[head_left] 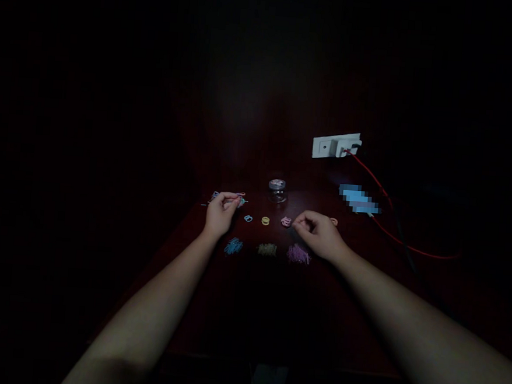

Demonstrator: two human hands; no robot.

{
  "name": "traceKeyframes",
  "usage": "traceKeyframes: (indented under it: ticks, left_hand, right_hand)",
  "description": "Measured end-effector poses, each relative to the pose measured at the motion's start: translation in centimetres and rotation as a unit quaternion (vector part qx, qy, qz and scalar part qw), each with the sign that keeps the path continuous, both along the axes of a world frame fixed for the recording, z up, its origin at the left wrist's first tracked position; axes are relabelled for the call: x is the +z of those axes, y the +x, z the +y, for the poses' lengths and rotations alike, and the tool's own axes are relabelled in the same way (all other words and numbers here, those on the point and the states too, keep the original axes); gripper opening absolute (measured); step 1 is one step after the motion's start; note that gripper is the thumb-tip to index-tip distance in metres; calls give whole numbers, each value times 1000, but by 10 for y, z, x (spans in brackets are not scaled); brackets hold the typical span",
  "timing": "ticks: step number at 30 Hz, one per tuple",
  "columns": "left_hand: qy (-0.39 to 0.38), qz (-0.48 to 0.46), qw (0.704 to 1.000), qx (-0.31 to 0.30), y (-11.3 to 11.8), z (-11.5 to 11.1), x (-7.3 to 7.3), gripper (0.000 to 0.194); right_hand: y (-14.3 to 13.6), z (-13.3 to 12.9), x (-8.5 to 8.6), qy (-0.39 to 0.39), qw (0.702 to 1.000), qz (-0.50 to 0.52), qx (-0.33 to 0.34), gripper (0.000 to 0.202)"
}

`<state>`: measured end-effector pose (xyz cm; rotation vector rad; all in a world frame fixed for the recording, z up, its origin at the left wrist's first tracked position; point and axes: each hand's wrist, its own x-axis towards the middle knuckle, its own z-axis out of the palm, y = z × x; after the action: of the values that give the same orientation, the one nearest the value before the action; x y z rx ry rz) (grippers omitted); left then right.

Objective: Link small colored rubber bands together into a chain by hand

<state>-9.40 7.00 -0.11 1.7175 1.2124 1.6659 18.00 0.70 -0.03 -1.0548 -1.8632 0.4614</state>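
Note:
At the far left of the dark table, my left hand [220, 214] is closed in a pinch on small coloured elastic bands at its fingertips. Loose bands of mixed colours [215, 195] lie beside and behind it. My right hand [321, 234] has its fingers curled together just right of a small cluster of pink bands [285, 221]; what it holds, if anything, is hidden. Between the hands lie blue bands [248, 218] and yellow bands [265, 221]. Nearer to me are a blue pile [233, 246], a yellowish pile [267, 249] and a purple pile [299, 253].
A clear lidded jar [277, 191] stands behind the bands. An orange band [333, 221] lies behind my right hand. A white wall socket [336, 145] has a charger with a red cable [371, 172], near a blurred-out blue item [358, 199]. The surroundings are very dark.

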Motion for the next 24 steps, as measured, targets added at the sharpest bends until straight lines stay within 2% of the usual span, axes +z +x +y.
traceKeyframes:
  ticks: [2,5,9,15,19,24]
  left_hand:
    - [-1,-2,998,-67,30,-22,8,25]
    - [-7,32,990,-139,72,-49,15,22]
    - [-18,16,981,-194,103,-64,15,19]
    - [-29,-23,981,-190,105,-65,3,22]
    - [-23,-24,985,-169,101,-68,2,20]
    - [-7,-31,989,-142,96,-67,2,20]
  right_hand:
    - [-2,-4,3,24,999,13,20,19]
    - [-2,-10,7,42,997,24,52,27]
    - [-2,-13,9,40,997,41,49,26]
    - [-2,-6,3,41,998,39,35,16]
    - [-2,-5,0,65,996,37,55,14]
    - [-2,-6,2,44,996,45,60,15]
